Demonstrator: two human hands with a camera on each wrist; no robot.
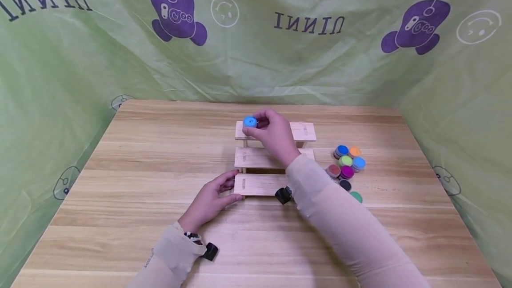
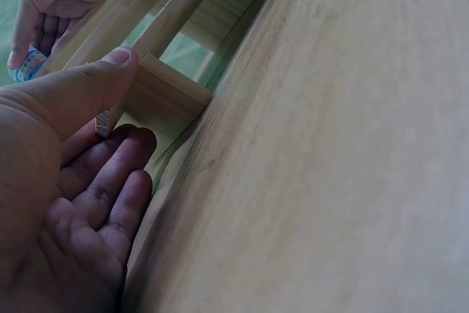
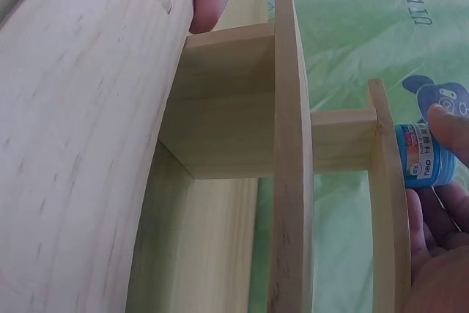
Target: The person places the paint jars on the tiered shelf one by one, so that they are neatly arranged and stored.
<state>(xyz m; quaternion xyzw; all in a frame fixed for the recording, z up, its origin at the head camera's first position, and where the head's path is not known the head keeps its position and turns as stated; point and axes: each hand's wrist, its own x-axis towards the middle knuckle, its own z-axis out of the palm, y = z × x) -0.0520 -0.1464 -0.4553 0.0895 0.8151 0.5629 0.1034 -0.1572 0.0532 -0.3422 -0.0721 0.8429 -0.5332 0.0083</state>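
Observation:
A light wooden three-step rack (image 1: 260,158) stands on the table. At the left end of its top step sits a small paint jar with a blue lid (image 1: 250,122), its printed label visible in the right wrist view. My right hand (image 1: 276,134) pinches this jar (image 3: 423,155) between thumb and fingers, with the jar's base against the board. Lower down, my left hand (image 1: 210,199) holds the left end of the lowest step. In the left wrist view its thumb lies on the board's edge (image 2: 165,82) and its fingers curl beneath.
Right of the rack is a cluster of several paint jars, including orange (image 1: 354,152), magenta (image 1: 346,172), black (image 1: 345,185) and green (image 1: 356,197), some partly behind the right sleeve (image 1: 340,217). Green printed cloth (image 1: 256,66) hangs around the wooden table (image 1: 140,168).

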